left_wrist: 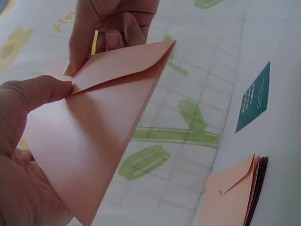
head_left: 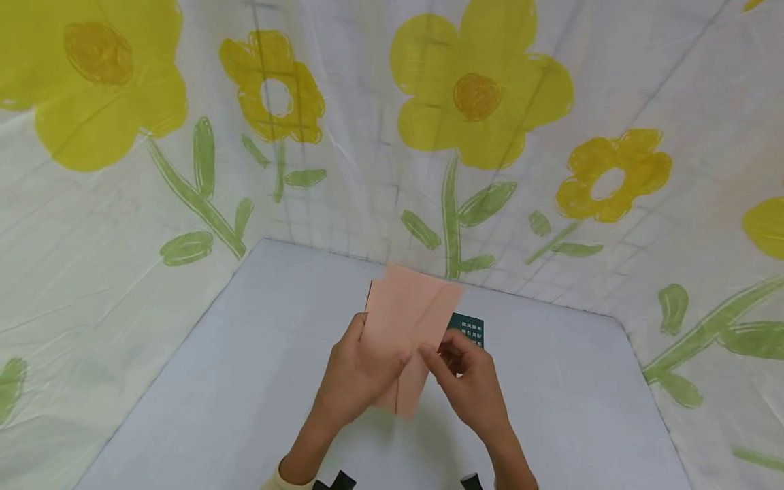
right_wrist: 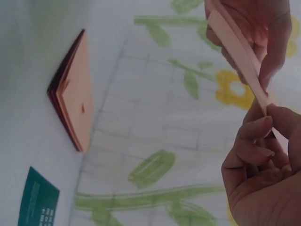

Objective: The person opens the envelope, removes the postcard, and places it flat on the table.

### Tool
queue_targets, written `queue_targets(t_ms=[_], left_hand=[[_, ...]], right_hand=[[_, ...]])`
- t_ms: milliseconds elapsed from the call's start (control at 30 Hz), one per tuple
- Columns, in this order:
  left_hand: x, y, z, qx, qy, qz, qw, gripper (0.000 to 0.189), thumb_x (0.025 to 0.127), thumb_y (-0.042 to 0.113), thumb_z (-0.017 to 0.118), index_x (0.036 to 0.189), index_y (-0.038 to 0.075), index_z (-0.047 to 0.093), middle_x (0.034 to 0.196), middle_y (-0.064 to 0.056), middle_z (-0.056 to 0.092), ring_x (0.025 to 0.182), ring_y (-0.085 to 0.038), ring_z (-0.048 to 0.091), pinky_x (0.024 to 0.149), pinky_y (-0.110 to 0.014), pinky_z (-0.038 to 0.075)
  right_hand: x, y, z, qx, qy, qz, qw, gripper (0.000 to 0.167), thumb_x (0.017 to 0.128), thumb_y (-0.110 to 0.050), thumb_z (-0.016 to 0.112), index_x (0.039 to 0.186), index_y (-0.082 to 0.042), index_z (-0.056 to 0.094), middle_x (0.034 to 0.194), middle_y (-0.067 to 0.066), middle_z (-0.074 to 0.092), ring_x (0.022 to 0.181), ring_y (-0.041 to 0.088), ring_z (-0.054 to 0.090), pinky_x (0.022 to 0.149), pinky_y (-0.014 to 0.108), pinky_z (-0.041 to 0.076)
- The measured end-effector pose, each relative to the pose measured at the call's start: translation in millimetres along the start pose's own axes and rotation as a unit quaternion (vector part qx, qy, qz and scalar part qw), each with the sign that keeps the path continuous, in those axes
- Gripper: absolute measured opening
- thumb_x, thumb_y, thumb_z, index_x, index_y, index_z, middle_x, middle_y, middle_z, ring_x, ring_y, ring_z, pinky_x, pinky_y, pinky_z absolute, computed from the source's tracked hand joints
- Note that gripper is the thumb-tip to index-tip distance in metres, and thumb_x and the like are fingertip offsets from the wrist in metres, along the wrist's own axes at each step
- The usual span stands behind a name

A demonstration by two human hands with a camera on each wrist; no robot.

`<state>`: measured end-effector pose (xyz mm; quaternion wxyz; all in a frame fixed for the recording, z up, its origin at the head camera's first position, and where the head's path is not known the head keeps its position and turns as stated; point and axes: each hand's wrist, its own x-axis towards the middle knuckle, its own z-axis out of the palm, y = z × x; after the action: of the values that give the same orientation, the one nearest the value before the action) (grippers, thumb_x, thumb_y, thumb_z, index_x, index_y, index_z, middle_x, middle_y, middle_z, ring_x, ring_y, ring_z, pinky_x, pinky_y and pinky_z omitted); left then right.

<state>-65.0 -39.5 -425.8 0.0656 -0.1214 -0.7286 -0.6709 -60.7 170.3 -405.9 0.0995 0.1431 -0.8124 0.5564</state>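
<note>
A pink paper envelope point(head_left: 422, 299) with a pointed flap is held up over the table. My left hand point(head_left: 358, 374) grips its left side, thumb lying across the front close to the flap's tip. At the right edge, my right hand point(head_left: 471, 381) pinches the envelope between thumb and fingers, its other fingers curled. In the left wrist view the flap point(left_wrist: 117, 63) lifts a little along one edge, and both thumbs meet near its tip. The right wrist view shows the envelope point(right_wrist: 235, 42) almost edge-on. What lies inside the envelope is hidden.
A stack of similar pink envelopes point(left_wrist: 225, 197) with dark edges lies on the white table point(head_left: 233, 354). Beside it is a dark green card point(head_left: 470, 325) with white print, partly behind my right hand. A white curtain point(head_left: 361, 170) with yellow flowers surrounds the table's back and sides.
</note>
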Motion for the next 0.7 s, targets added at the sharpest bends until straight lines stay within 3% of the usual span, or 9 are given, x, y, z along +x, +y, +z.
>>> queue_targets(t_ms=[167,400,567,700], left_hand=[[-0.4,-5.8,-11.6,-0.046,-0.028,-0.027,0.9981,0.054,0.092,0.028,0.086,0.137,0.027,0.056,0.121,-0.003,0.068,0.102,-0.026,0.069,0.084,-0.041,0.060],[-7.8,-20.4,-30.2,-0.043,-0.027,-0.070,0.9962,0.052,0.092,0.025,0.085,0.136,0.025,0.057,0.119,-0.006,0.067,0.099,-0.026,0.069,0.082,-0.041,0.059],[-15.2,-31.4,-59.8,0.033,0.002,-0.105,0.9940,0.054,0.094,0.029,0.084,0.138,0.022,0.055,0.126,-0.007,0.067,0.104,-0.024,0.066,0.088,-0.043,0.055],[-17.9,-42.8,-94.5,0.129,0.017,-0.131,0.9827,0.061,0.098,0.036,0.079,0.147,0.018,0.048,0.138,-0.011,0.064,0.116,-0.027,0.062,0.097,-0.048,0.050]], right_hand=[[-0.3,1,9,-0.020,-0.005,0.001,0.9998,0.006,0.101,-0.030,0.075,0.100,-0.025,0.072,0.084,-0.008,0.065,0.067,0.015,0.059,0.052,0.027,0.046],[-3.7,3,25,-0.038,-0.045,0.019,0.9981,0.001,0.104,-0.031,0.072,0.103,-0.031,0.071,0.084,-0.011,0.068,0.065,0.012,0.061,0.056,0.027,0.050],[-8.1,12,23,-0.026,-0.060,0.048,0.9967,0.009,0.108,-0.035,0.065,0.115,-0.031,0.070,0.088,-0.009,0.074,0.063,0.015,0.063,0.057,0.028,0.052],[-6.4,21,13,-0.025,-0.041,0.059,0.9971,0.009,0.108,-0.033,0.064,0.115,-0.029,0.070,0.088,-0.003,0.075,0.063,0.019,0.062,0.057,0.029,0.052]])
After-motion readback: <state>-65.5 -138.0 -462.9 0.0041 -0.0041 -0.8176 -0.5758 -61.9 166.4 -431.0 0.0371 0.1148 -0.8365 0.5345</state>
